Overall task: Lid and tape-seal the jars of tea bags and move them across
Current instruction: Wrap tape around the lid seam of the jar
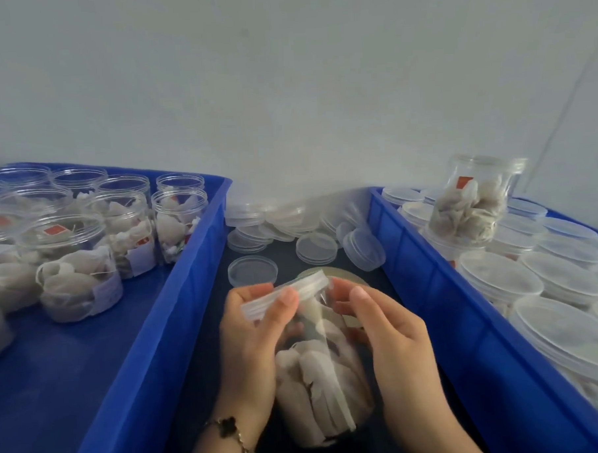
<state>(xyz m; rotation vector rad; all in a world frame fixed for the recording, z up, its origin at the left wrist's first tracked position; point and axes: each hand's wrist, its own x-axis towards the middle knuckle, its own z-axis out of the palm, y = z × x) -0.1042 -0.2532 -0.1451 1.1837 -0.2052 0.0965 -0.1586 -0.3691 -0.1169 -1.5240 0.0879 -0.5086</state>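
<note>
Tilting jar (pixel 317 372) w/ both hands, lidded mouth pointing away, up-left

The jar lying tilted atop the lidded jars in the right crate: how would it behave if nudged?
The tilted jar would probably roll or slide off, since it leans on the smooth round lidded jars below. It likely feels light for its size: only loose tea bags show inside. Its clear plastic wall looks slick.

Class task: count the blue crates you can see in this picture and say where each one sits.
2. One blue crate is on the left, holding open jars of tea bags; the other blue crate is on the right, holding lidded jars. Others may lie outside the view.
</note>
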